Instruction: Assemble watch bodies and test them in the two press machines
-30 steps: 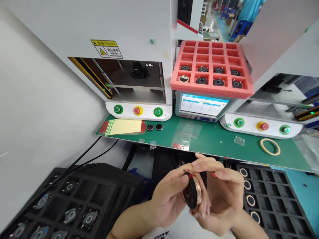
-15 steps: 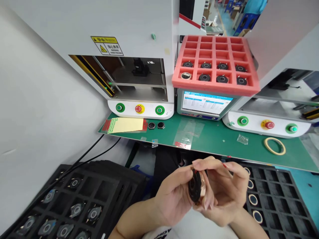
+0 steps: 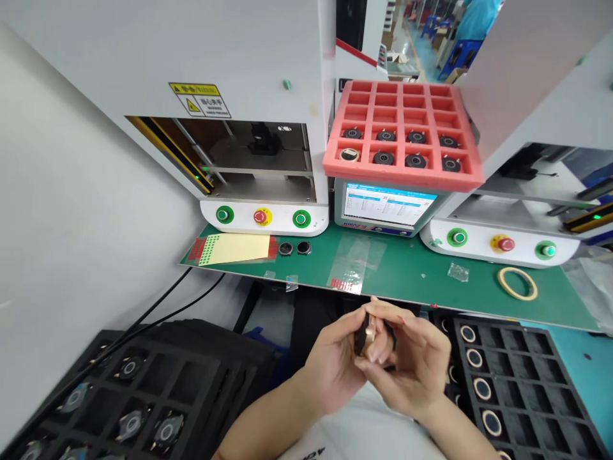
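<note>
Between my two hands, close to my body, is a round watch case (image 3: 365,338) with a black back and a rose-gold rim, turned on its edge. My left hand (image 3: 332,361) grips it from the left, thumb at the top. Fingers of my right hand (image 3: 412,358) close on its right side and partly cover it. Beyond my hands, a clear film with red stickers (image 3: 342,284) lies on the green bench (image 3: 402,287). Two dark round watch pieces (image 3: 304,248) rest further left, beside a yellow sticker sheet (image 3: 239,249).
A pink foam tray (image 3: 402,176) with several watch cases sits on the monitor (image 3: 383,204). Black trays with watch parts stand low at left (image 3: 186,383) and right (image 3: 541,383). White press machines (image 3: 268,217) flank the monitor. A tape roll (image 3: 517,283) lies at right.
Both hands have drawn closer together and shifted slightly left and up with the watch case, which now shows more of its rose-gold rim. The camera view has tilted a little.
</note>
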`<state>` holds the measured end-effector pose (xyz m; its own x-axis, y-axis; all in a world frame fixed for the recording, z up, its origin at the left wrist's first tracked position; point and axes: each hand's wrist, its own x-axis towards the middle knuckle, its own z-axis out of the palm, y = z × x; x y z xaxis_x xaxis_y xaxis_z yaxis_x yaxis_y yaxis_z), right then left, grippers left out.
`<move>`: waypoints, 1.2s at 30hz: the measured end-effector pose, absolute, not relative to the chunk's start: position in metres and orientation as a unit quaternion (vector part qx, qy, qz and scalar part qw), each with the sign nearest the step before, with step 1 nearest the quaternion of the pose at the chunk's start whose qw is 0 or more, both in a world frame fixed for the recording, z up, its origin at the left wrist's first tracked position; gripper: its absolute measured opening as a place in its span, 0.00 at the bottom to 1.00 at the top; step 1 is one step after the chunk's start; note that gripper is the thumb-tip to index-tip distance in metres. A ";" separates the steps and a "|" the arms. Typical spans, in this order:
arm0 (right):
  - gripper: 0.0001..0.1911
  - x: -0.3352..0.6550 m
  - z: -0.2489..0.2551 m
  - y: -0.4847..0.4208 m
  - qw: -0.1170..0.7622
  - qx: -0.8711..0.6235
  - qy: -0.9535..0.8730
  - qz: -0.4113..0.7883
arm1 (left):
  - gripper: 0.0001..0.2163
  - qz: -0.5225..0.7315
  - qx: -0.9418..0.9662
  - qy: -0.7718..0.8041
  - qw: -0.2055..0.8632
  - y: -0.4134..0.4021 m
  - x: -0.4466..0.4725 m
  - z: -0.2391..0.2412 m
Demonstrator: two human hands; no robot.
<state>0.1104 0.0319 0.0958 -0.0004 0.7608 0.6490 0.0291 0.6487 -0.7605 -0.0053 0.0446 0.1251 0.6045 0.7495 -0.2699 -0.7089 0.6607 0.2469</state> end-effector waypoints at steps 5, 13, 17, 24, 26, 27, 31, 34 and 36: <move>0.42 0.113 0.078 0.037 0.619 -0.342 -0.664 0.243 | 0.11 0.409 0.010 0.172 0.896 0.058 0.001 0.110; 0.41 0.109 0.074 0.037 0.601 -0.312 -0.702 0.222 | 0.13 0.420 -0.018 0.173 0.891 0.054 0.001 0.100; 0.41 0.111 0.073 0.036 0.600 -0.304 -0.702 0.233 | 0.13 0.425 -0.028 0.179 0.887 0.049 0.001 0.098; 0.43 0.112 0.065 0.036 0.608 -0.322 -0.689 0.228 | 0.16 0.370 0.079 0.204 0.903 0.061 0.005 0.086; 0.38 0.120 0.059 0.044 0.625 -0.349 -0.653 0.246 | 0.20 0.354 0.124 0.239 0.896 0.071 0.007 0.073; 0.36 0.128 0.054 0.050 0.633 -0.370 -0.631 0.254 | 0.22 0.360 0.140 0.265 0.884 0.075 0.007 0.066; 0.27 0.181 0.017 0.096 0.548 -0.532 -0.622 0.174 | 0.22 0.454 0.202 0.430 0.754 0.077 -0.027 0.036; 0.26 0.220 -0.027 0.144 0.312 -0.630 -0.709 0.057 | 0.17 0.529 0.230 0.567 0.588 0.056 -0.091 0.026; 0.30 0.238 -0.051 0.169 0.224 -0.597 -0.770 0.013 | 0.14 0.554 0.223 0.662 0.453 0.032 -0.146 0.025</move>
<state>0.2380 0.1688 -0.0507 -0.1854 0.9258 0.3296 0.9138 0.2858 -0.2887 -0.1464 0.0323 0.0254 -0.4898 0.7969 -0.3536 -0.2071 0.2877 0.9351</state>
